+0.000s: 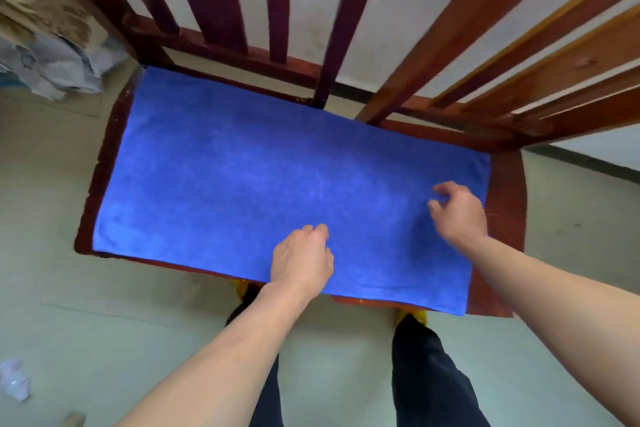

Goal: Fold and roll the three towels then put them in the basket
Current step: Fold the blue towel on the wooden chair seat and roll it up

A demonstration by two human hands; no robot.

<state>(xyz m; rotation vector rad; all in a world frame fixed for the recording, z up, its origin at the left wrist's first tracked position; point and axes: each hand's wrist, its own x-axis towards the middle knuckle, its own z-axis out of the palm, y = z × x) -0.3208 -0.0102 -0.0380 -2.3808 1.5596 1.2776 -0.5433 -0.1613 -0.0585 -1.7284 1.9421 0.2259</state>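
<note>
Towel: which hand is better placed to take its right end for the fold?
Right. The right hand is over the towel near its right end; the left hand is midway along the front edge, farther off.

A blue towel (pixel 277 177) lies spread flat, covering most of the wooden chair seat (pixel 502 236).

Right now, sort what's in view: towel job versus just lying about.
Job: towel, left hand, right hand, chair under the towel.
Lying about: crumpled pile beside the chair, white scrap on the floor.
</note>
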